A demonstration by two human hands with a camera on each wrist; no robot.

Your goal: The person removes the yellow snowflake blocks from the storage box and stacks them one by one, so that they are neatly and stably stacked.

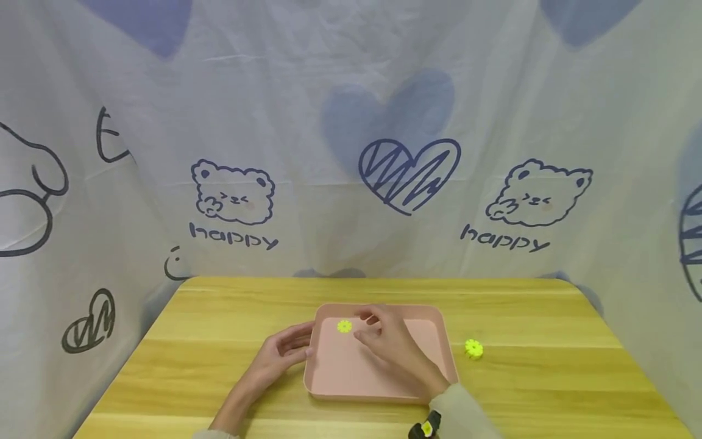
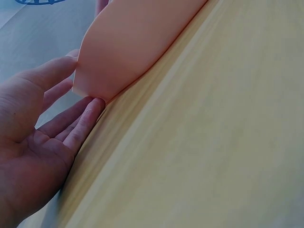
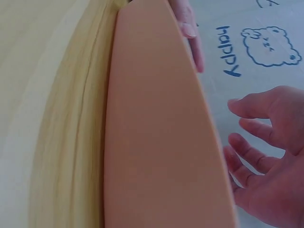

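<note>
A pink tray (image 1: 351,372) lies on the table, also seen side-on in the left wrist view and the right wrist view. Against its left side rests my left hand (image 1: 280,350), thumb at the rim and fingertips along the outer wall, low down in the left wrist view. Over the tray hovers my right hand (image 1: 392,338), thumb and fingers apart with nothing between them. Just left of those fingertips, a bright yellow-green flower-shaped piece (image 1: 344,327) lies flat on the tray floor. A thicker yellow-green flower-shaped piece (image 1: 474,349) sits right of the tray.
The wooden table (image 1: 548,378) extends on both sides of the tray. Behind it and at the sides hangs a white curtain (image 1: 307,122) printed with hearts and bears. A dark strap with a yellow-green spot (image 1: 426,428) circles my right wrist.
</note>
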